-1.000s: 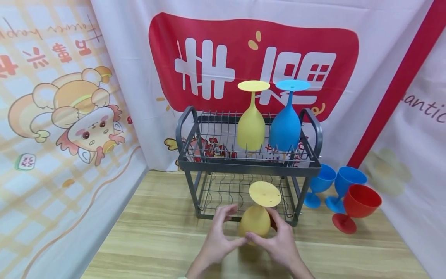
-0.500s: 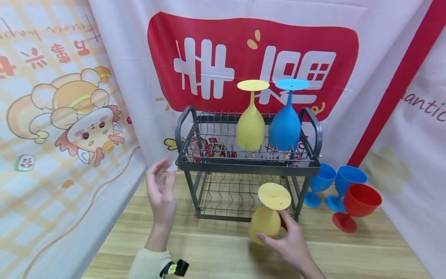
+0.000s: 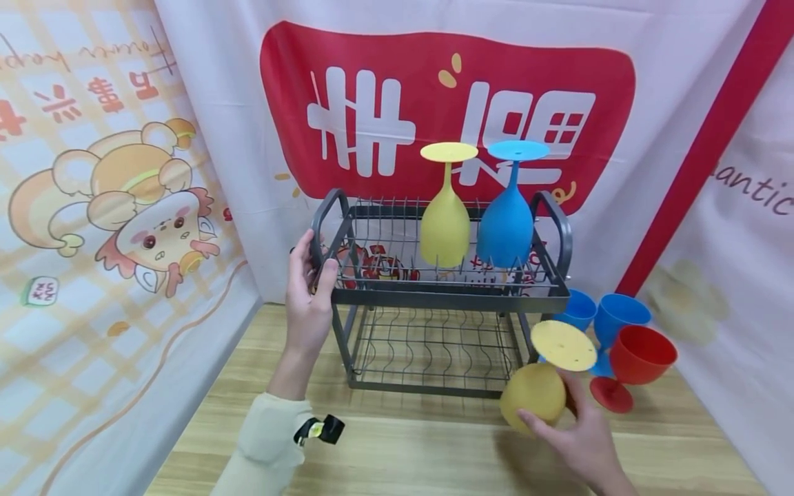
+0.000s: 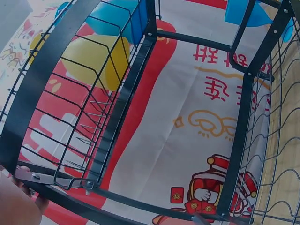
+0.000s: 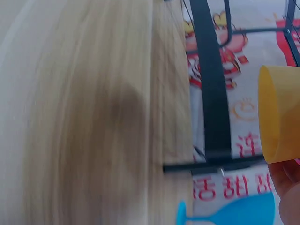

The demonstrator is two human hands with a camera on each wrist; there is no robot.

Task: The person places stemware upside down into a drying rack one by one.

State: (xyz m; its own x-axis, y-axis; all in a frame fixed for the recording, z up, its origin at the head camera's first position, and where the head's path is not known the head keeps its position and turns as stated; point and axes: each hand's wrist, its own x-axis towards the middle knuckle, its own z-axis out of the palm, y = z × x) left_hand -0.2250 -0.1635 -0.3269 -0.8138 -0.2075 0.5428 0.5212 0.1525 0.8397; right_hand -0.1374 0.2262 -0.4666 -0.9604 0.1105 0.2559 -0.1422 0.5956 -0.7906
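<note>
My right hand [image 3: 583, 430] holds a yellow plastic goblet [image 3: 532, 396] by its bowl, upside down with the foot on top, in front of the rack's right corner. In the right wrist view the goblet's open rim [image 5: 268, 115] shows near the right edge, beside the fingers. My left hand [image 3: 308, 296] grips the upper left corner of a dark two-tier dish rack [image 3: 446, 298], thumb in front and fingers behind the side handle. On the rack's top tier, a yellow goblet [image 3: 445, 231] and a blue goblet [image 3: 505, 231] stand upside down side by side.
Right of the rack, two blue goblets [image 3: 622, 315] and a red goblet [image 3: 645, 355] stand upright on the wooden table [image 3: 397, 448]. The rack's lower wire tier [image 3: 428, 344] holds no goblets. Printed cloth [image 3: 217, 138] hangs behind and at both sides.
My left hand has let go of the held yellow goblet and moved left and up to the rack's corner. My right hand has carried the goblet to the right.
</note>
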